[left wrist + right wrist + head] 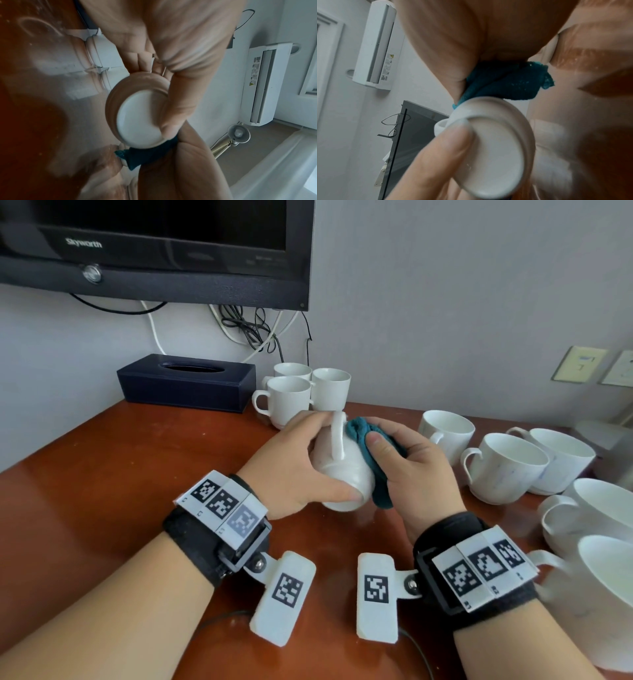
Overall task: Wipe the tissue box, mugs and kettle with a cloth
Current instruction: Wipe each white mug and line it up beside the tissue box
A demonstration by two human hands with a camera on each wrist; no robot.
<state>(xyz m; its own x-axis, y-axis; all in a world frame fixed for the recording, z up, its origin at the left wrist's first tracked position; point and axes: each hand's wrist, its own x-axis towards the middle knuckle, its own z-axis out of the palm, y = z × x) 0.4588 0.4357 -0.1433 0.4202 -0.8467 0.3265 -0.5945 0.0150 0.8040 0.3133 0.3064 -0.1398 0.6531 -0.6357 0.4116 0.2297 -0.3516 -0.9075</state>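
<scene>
A person's left hand [291, 470] grips a white ceramic mug [342, 470] tipped on its side above the middle of the wooden table [120, 474], thumb across the base and fingers [310, 419] curled over the body beside the handle. The right hand [411, 470] pinches a bunched teal cloth [363, 446] against the mug's side. The glazed mug looks hard, smooth and breakable (likely slippery under a damp cloth), so a hold spanning base and body seems safest. Three small mugs [291, 395] cluster at the table's back edge beside a dark blue tissue box [186, 385]; larger mugs [503, 467] crowd the right edge. No kettle is identifiable in these views.
</scene>
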